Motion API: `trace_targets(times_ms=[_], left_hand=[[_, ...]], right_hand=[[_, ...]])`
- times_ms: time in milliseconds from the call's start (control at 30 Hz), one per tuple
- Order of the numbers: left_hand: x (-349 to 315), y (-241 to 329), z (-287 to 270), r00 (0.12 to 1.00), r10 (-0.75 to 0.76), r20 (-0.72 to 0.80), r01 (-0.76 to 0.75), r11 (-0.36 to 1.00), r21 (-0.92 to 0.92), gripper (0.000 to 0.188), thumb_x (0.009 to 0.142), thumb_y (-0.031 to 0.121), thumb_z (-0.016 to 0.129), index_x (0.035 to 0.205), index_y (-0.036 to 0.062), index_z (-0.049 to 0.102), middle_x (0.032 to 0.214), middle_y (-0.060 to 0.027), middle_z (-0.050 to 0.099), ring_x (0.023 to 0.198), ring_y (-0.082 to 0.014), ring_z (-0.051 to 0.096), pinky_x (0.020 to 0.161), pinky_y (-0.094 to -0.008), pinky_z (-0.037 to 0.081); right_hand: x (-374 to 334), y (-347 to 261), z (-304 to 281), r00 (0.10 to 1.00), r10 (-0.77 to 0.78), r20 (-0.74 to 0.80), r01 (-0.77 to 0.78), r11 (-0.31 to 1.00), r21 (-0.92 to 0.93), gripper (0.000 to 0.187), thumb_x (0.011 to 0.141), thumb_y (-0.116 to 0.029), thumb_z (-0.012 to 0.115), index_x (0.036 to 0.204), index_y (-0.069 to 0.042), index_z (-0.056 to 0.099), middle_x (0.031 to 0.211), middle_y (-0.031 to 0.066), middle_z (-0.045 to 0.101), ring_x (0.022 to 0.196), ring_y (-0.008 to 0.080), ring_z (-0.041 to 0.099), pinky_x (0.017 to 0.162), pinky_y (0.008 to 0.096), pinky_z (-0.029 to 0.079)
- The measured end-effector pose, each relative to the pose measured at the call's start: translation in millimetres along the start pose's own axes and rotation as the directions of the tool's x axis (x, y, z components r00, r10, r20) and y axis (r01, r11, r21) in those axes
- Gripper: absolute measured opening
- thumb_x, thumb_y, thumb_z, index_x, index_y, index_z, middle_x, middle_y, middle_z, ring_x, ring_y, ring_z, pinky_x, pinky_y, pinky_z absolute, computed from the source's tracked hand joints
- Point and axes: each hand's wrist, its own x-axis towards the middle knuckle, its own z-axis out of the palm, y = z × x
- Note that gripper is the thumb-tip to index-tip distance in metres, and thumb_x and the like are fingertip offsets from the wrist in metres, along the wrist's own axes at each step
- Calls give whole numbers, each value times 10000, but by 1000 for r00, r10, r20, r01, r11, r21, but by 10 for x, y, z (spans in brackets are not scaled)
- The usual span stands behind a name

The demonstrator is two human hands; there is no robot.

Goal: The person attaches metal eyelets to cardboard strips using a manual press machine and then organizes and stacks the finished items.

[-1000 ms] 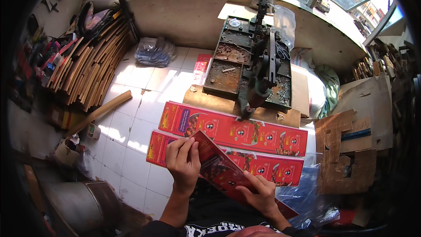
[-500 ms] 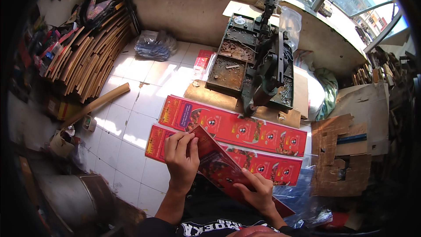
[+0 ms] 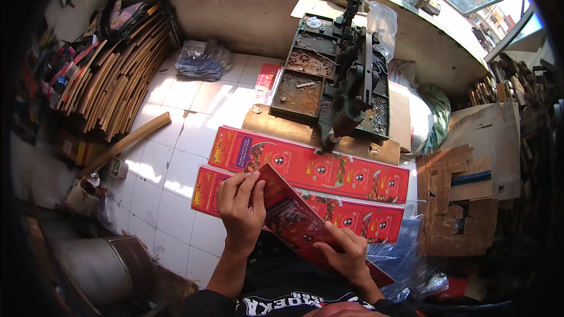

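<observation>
A long red panel point(image 3: 294, 214), glossy and printed with food pictures, slants across my front between both hands. My left hand point(image 3: 242, 202) pinches its upper left end between thumb and fingers. Farther down, my right hand point(image 3: 345, 250) grips the long edge, thumb on the near face and fingers on the far side. Beneath it lie two rows of similar red panels: a far row point(image 3: 288, 163), and a near row point(image 3: 376, 226) partly covered by the held panel and my left hand.
Just beyond the rows stands a dark metal hand press point(image 3: 346, 114) with compartment trays point(image 3: 299, 91) of small metal parts. Clear plastic sheets point(image 3: 396, 258) and cut cardboard point(image 3: 455, 211) lie at right. Leaning boards point(image 3: 114, 76), a cardboard strip point(image 3: 126, 145) and a metal drum point(image 3: 97, 267) are at left.
The view has shifted slightly. My hands keep nearly the same hold on the red panel, whose upper end sits a little higher and more face-on.
</observation>
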Motion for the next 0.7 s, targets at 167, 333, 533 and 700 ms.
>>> trace_targets(times_ms=[167, 333, 533, 700], left_hand=[[11, 4, 14, 1000, 19, 10, -19, 1000, -9, 168, 812, 2, 748, 974, 11, 706, 934, -115, 645, 853, -287, 630, 741, -381, 518], [14, 10, 28, 1000, 29, 11, -29, 999, -16, 163, 803, -1, 755, 959, 14, 708, 928, -111, 646, 845, -282, 631, 733, -379, 516], [8, 28, 41, 999, 31, 10, -31, 1000, -7, 154, 799, -6, 755, 944, 16, 708, 923, -110, 647, 840, -280, 631, 730, -379, 514], [-15, -22, 97, 999, 38, -8, -38, 999, -15, 155, 799, 48, 771, 939, 46, 705, 928, -86, 653, 802, -267, 620, 710, -387, 467]], right_hand=[[11, 33, -17, 1000, -19, -15, 19, 1000, 1, 577, 679, -168, 883, 1210, -84, 675, 725, 50, 636, 552, 199, 623, 482, 317, 477], [1, 66, -29, 1000, -22, -12, 22, 1000, -13, 582, 679, -172, 883, 1214, -84, 673, 722, 46, 634, 545, 195, 620, 476, 314, 472], [-6, 85, -39, 1000, -21, -11, 21, 1000, -18, 582, 675, -173, 884, 1211, -84, 675, 719, 44, 636, 542, 196, 619, 471, 315, 470], [-12, 87, -52, 1000, -6, 7, 6, 1000, -22, 577, 661, -156, 892, 1190, -69, 680, 736, 67, 652, 574, 205, 640, 498, 315, 488]])
